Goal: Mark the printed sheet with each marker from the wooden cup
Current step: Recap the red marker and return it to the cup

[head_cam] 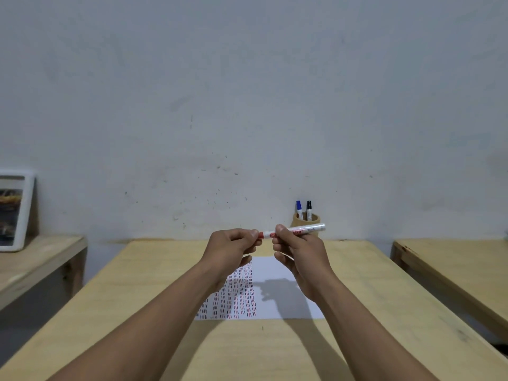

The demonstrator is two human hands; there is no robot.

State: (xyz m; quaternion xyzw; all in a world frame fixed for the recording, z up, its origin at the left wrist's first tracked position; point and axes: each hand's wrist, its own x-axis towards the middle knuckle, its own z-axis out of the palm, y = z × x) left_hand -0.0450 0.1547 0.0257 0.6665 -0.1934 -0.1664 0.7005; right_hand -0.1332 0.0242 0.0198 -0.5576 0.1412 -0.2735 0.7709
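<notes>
Both hands hold a red marker (292, 231) level in the air above the table (154, 270). The left hand (233, 244) pinches its capped end; the right hand (298, 250) grips the white barrel. Below them lies the printed sheet (270, 295), its left part covered in red dashes. At the table's far edge, the wooden cup (305, 222) holds a blue marker (299, 209) and a black marker (309, 209).

I count three markers in all: one red marker (294, 231) held up between my two hands, and two standing in the single wooden cup (305, 221), a blue marker (299, 209) and a black marker (309, 209). One printed sheet (277, 292) lies flat, and I see three wooden tables: the middle table (137, 312), the left table (41, 259), the right table (453, 259), plus one framed picture (13, 210).
</notes>
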